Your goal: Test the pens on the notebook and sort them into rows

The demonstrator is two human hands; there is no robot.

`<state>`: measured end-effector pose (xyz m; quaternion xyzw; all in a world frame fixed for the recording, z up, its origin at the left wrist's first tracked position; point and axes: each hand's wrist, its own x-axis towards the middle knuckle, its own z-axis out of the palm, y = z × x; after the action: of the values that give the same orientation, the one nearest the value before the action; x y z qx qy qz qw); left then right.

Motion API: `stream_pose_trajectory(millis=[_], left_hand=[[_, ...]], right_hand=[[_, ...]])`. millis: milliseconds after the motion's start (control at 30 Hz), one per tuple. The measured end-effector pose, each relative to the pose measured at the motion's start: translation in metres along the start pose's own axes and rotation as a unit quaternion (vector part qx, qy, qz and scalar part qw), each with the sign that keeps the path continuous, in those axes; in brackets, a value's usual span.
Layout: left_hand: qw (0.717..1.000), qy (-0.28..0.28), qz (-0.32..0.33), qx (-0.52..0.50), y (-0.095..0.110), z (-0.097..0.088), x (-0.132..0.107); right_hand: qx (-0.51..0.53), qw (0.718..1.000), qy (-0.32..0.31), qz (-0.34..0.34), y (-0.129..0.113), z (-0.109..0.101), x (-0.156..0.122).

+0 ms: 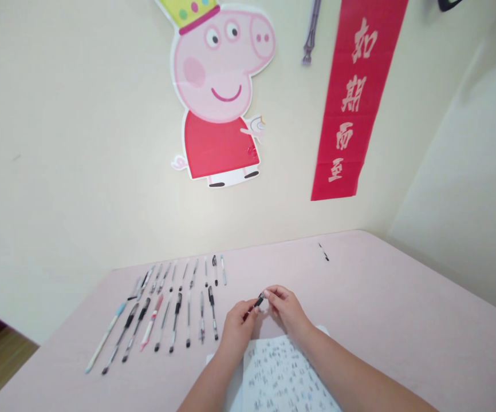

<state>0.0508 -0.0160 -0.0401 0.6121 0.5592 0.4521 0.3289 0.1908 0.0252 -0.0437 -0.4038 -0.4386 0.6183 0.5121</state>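
Observation:
A small pen (259, 300) with a black part is held up between my two hands, just beyond the sheet's far edge. My left hand (238, 325) has thumb and fingers pinched round its lower end. The fingertips of my right hand (288, 309) close on the upper end. Most of the pen is hidden by my fingers, so its full length does not show. Below my wrists lies a white sheet of paper (284, 372) covered in handwriting, partly under my right forearm.
Two rows of pens lie on the pink table (385, 320) to the left, among them a black-capped pen (212, 312), a pink pen (152, 322) and a pale blue pen (106, 337). A thin black-tipped piece (324, 252) lies at the back right. A wall (102, 143) rises behind.

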Motion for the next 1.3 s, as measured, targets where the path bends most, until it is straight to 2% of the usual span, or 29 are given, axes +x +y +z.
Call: stream_pose_trajectory(millis=[167,367,600,800,900,1000,1100,1300], left_hand=[[1.000,-0.012,-0.011,0.003,0.001,-0.001,-0.001],[0.999,-0.017,-0.041,0.009,0.005,-0.001,-0.001],[0.994,-0.034,-0.036,0.100,0.010,-0.009,-0.001],[0.987,-0.036,0.000,0.157,-0.001,-0.013,0.001],[0.988,-0.014,0.014,0.153,-0.005,-0.014,0.002],[0.989,0.007,0.033,0.144,-0.008,-0.013,0.003],[0.990,0.020,0.055,0.125,-0.011,-0.010,0.003],[0.993,0.006,0.069,0.091,-0.015,0.000,0.004]], right_hand=[[0.015,1.000,0.021,0.012,-0.002,-0.001,-0.001],[0.036,0.998,0.047,-0.026,-0.004,-0.008,0.005],[0.118,0.975,0.188,-0.023,-0.011,-0.027,0.021],[0.117,0.956,0.266,-0.043,-0.021,-0.050,0.036],[0.059,0.968,0.242,-0.011,-0.018,-0.051,0.035],[-0.021,0.986,0.157,0.046,-0.013,-0.043,0.030],[-0.091,0.990,0.092,0.054,-0.009,-0.033,0.024],[-0.193,0.977,0.072,0.044,-0.003,-0.026,0.021]])
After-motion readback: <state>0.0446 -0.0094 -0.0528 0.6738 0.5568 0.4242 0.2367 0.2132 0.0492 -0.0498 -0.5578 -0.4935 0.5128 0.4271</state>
